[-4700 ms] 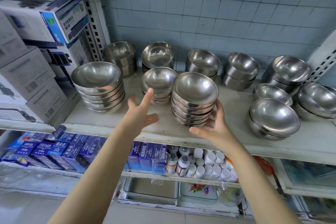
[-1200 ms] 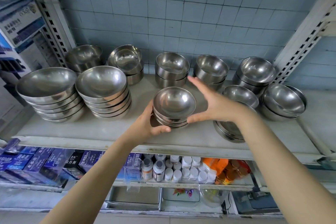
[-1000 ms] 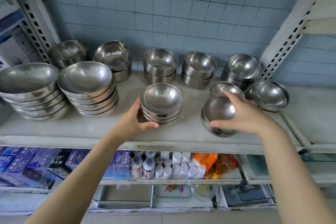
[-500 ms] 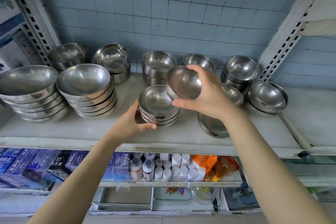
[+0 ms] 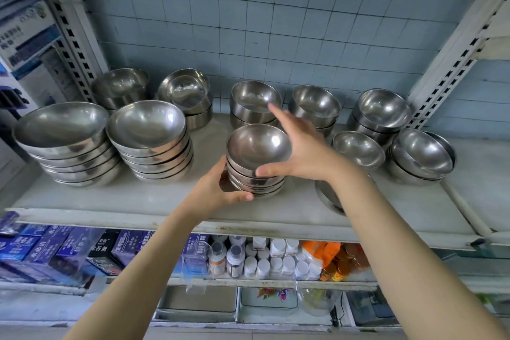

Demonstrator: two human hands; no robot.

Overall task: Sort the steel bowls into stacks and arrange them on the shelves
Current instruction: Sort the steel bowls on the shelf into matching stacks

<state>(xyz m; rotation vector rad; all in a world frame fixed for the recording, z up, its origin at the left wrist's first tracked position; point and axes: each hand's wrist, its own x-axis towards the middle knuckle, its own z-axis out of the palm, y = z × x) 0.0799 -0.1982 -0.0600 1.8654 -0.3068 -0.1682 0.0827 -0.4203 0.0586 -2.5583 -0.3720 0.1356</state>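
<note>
From your head camera, your left hand point(image 5: 220, 190) cups the near left side of the middle stack point(image 5: 258, 163) of steel bowls, thumb curled under its base and fingers wrapped behind. Your right hand point(image 5: 300, 146) is spread wide against the stack's right side, thumb pressed to the lower rims and index finger stretched up past the top bowl toward the back row; it grips nothing on its own, only steadies the stack. The stack sits upright on the white shelf point(image 5: 138, 201), near the front edge and about midway along it.

To the left stand two taller stacks of wide bowls point(image 5: 149, 141), touching each other. Along the tiled wall runs a back row point(image 5: 256, 102) of deeper bowls in short stacks. To the right, a single bowl point(image 5: 358, 148) sits beside a tilted pair point(image 5: 422, 157), and part of another bowl point(image 5: 328, 196) shows under your right forearm. On the shelf below are blue boxes point(image 5: 55, 248) and white-capped bottles point(image 5: 265, 259).
</note>
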